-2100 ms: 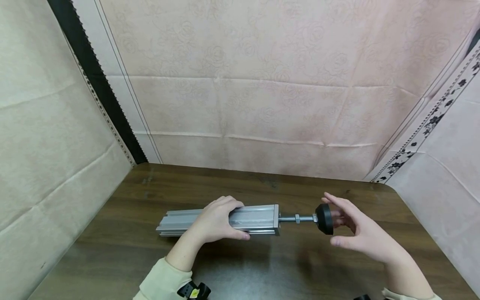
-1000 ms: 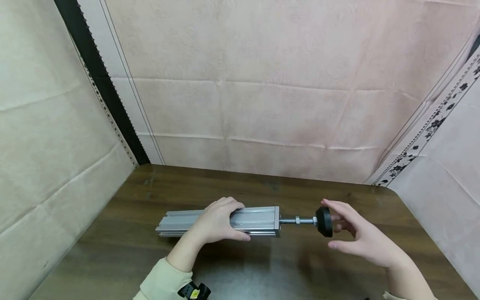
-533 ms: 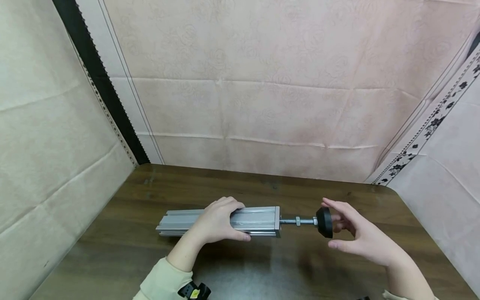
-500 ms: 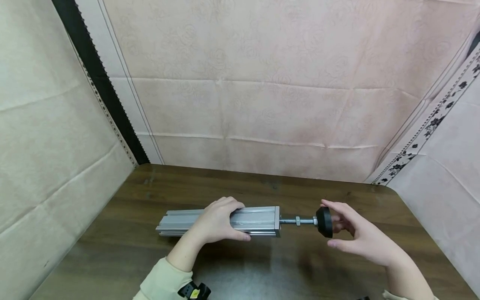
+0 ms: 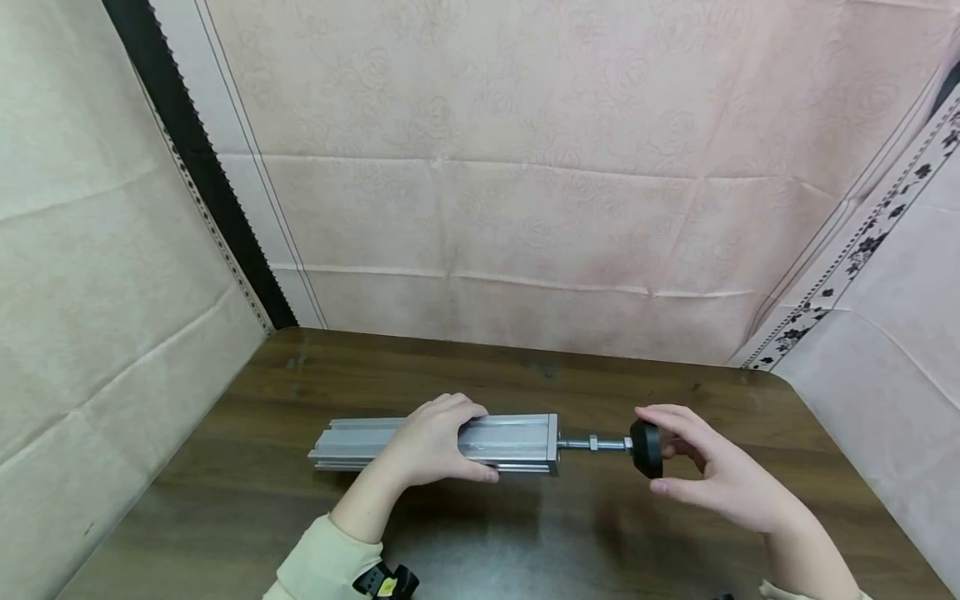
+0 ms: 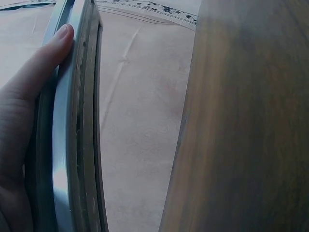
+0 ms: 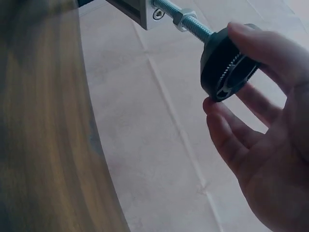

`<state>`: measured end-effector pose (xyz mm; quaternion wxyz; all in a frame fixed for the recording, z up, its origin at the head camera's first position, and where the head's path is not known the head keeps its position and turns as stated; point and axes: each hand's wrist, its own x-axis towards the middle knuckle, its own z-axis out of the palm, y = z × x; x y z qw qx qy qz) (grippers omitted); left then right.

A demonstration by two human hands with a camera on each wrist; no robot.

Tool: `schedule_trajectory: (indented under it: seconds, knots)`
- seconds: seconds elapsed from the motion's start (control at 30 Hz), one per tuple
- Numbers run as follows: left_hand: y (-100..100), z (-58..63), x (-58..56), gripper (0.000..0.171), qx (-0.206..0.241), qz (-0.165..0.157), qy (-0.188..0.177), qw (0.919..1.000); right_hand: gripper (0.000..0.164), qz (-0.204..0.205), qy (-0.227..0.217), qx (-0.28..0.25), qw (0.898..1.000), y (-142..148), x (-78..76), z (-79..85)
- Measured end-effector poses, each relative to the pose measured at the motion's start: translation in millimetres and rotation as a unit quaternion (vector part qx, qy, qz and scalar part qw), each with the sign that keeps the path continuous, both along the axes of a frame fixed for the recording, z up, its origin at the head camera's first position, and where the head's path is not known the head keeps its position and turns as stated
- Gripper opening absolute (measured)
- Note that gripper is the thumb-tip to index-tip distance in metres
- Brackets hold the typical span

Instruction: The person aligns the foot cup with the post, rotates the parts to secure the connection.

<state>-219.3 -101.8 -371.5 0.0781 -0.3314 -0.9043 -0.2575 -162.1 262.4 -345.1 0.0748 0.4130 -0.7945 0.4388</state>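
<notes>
Metal bar [image 5: 513, 440] is long & lies left to right over the near-mid part of the brown table [image 5: 517, 546]; looks held up off it, b/c the dark shade falls a bit nearer. Thin rod [image 5: 610, 445] w/ a nut [image 7: 185, 19] sticks out of its right end. Black foot [image 5: 646, 448] is on the rod's far right tip.

L hand [image 5: 435, 446] grips the bar near its middle, fingers over the far side, thumb along the near side. R hand [image 5: 705, 471] pinches the foot by its rim: thumb on the near edge, fingertips on the far edge. Can't see all the fingers.

Bar is prob. heavy-ish & very stiff, won't bend. Smooth metal, so maybe a bit slippery; grooves give fingers a spot to hook. Foot looks like hard rubber or plastic, prob. light & easy to hold. Rod has screw lines, so prob. rough & strong. Nothing looks like it'd break. Best hold: bar round its mid w/ 1 hand, foot by its rim w/ the other.

Pale cloth [image 5: 525, 217] hangs at the far side.
</notes>
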Motion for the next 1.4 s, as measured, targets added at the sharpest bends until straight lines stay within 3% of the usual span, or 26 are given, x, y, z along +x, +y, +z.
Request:
schedule_trajectory:
  seconds: [0.2,0.43,0.7,0.87,0.97,1.2,1.3,1.4]
  knots:
    - [-0.2,-0.8,0.0,0.070,-0.002,0.002,-0.005,1.0000,0.075,-0.088,-0.008,0.039,0.995,-3.8,5.2,3.0]
    - [0.9,-0.5,-0.3,0.069,0.000,0.004,-0.006,1.0000,0.084,-0.028,-0.037,0.011,0.999,-4.9,5.6,6.8]
    - [1.1,-0.5,-0.2,0.069,0.001,0.003,-0.010,0.9999,0.072,-0.087,-0.044,0.041,0.994,-2.6,7.4,7.5]
    - [0.7,-0.9,-0.1,0.070,-0.001,0.004,-0.006,1.0000,0.084,-0.045,-0.045,0.024,0.998,-1.0,4.8,6.2]
    - [0.1,-1.0,0.2,0.070,0.001,0.003,-0.009,1.0000,0.082,-0.026,-0.036,0.014,0.999,-1.5,4.2,5.2]
    - [-0.1,-1.6,-0.7,0.071,-0.007,-0.001,-0.008,0.9999,0.066,-0.105,-0.052,0.053,0.992,-2.1,5.9,8.3]
    - [-0.8,-2.6,0.6,0.072,-0.008,0.002,-0.010,0.9999,0.078,-0.099,-0.044,0.060,0.992,-1.6,3.7,8.4]
    - [-0.3,-2.5,1.2,0.073,-0.007,0.003,-0.014,0.9999,0.089,-0.066,-0.041,0.049,0.996,0.2,3.4,7.6]
